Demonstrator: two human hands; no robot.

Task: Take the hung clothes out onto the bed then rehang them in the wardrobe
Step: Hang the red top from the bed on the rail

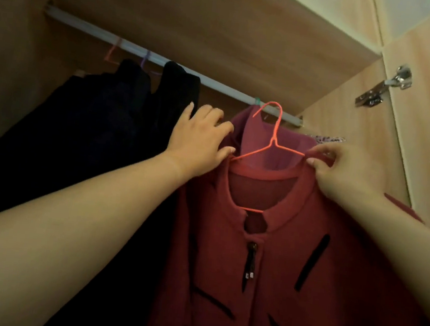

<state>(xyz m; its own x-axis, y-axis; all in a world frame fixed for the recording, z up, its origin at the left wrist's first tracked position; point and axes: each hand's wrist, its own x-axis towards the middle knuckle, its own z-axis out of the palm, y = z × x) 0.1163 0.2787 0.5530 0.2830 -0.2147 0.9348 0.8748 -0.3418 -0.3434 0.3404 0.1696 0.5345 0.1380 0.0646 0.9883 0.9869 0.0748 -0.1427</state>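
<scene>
Bare arms reach up to the red zip jacket [292,252] at five o'clock, on an orange wire hanger [273,142]. The left hand [197,139] curls round one shoulder. The right hand [347,170] pinches the collar. The hook is close by the rail [217,85] at twelve o'clock. I cannot tell if the jacket is going in or coming out. Next, the hook must pass the rail cleanly.

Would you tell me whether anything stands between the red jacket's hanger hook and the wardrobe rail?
Nothing visible does. The hanger hook of the red jacket is right at the rail. The dark clothes hang off to the left, and a pink garment hangs just behind the jacket, below the rail.
</scene>
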